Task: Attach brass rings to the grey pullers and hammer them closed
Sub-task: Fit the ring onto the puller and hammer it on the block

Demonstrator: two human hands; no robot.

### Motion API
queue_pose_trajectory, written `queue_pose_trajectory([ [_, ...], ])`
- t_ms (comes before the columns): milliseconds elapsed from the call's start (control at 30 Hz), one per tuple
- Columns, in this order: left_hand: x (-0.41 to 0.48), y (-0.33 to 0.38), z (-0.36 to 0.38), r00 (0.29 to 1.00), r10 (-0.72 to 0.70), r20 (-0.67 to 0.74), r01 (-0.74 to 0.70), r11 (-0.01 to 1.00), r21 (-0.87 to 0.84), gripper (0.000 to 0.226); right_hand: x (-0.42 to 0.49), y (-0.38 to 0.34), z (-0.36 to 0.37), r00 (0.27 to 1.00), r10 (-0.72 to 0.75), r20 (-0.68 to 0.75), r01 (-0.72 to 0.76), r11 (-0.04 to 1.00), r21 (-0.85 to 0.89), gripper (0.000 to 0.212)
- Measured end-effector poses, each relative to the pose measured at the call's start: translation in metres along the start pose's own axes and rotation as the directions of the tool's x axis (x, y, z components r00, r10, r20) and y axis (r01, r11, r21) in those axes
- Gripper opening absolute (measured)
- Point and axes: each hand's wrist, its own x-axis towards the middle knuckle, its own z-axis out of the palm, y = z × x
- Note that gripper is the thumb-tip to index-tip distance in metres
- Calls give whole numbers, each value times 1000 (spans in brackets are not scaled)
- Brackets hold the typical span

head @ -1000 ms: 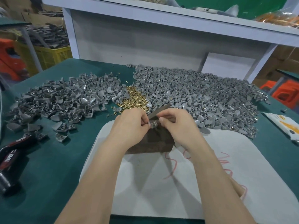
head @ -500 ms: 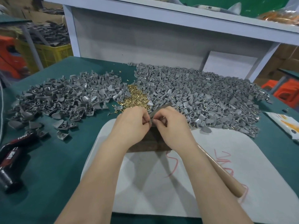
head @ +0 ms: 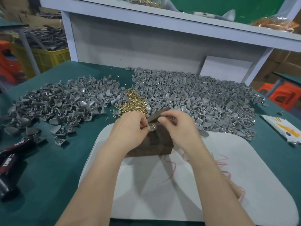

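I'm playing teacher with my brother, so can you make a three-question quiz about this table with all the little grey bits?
1. True or false: the pile of brass rings lies between the left heap of grey pullers and the right heap.
2. The left hand pinches: A) a spoon, B) a small grey puller, C) a pencil?
3. Fill in: the dark block sits on a white ____.
Key: 1 true; 2 B; 3 mat.

On the surface (head: 57,168) a mat (head: 162,193) lies near us, with a block (head: 154,145) on its far end. Behind it we see a left pile (head: 61,103) and a right pile (head: 203,98) of pullers, with rings (head: 133,103) between them. A tool (head: 11,159) lies far left.
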Motion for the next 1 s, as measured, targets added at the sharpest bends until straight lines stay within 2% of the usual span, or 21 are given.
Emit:
queue_pose_trajectory([
  [67,0,0,0,1000,-6,5,6,1000,7,8,0,12,-16,987,134,-85,-147,975,-167,29],
  [133,0,0,1,1000,-11,4,11,1000,10,9,-3,21,-24,951,306,48,-260,874,-411,46],
  [200,0,1,2,1000,-13,1,13,1000,8,10,-3,23,-21,892,396,220,-249,834,-493,35],
  [233,0,1,2,1000,-18,2,18,1000,5,10,-3,21,-20,885,394,248,-241,844,-480,28],
  [400,0,-1,3,998,-60,-21,61,998,27,9,-6,16,-31,938,315,147,-271,927,-261,14],
  [467,1,-2,3,996,-82,-39,84,996,44,7,-12,10,-41,970,228,89,-205,955,-216,12],
  [567,1,-1,2,995,-93,-37,95,994,49,5,-24,0,-49,995,80,53,-62,958,-279,46],
  [633,1,0,1,994,-102,-31,103,994,41,4,-33,-7,-50,998,-27,-58,10,959,-284,51],
  [733,0,-1,1,992,-123,-32,123,992,-8,8,-48,-15,-50,954,-190,-234,140,967,-211,50],
  [800,0,0,1,992,-122,-33,121,992,-26,11,-55,-19,-53,951,-239,-195,189,951,-245,50],
  [867,0,0,0,992,-121,-25,121,992,-27,17,-60,-21,-51,986,-169,9,161,922,-353,50],
  [900,0,1,0,993,-118,-18,117,993,-26,18,-61,-20,-50,992,-107,67,125,907,-402,50],
  [967,-1,2,-1,993,-112,-26,111,993,-31,13,-59,-22,-51,993,-114,34,117,883,-454,50],
  [1000,-1,1,0,993,-112,-27,111,993,-35,11,-58,-24,-53,982,-180,-54,141,897,-420,50],
])
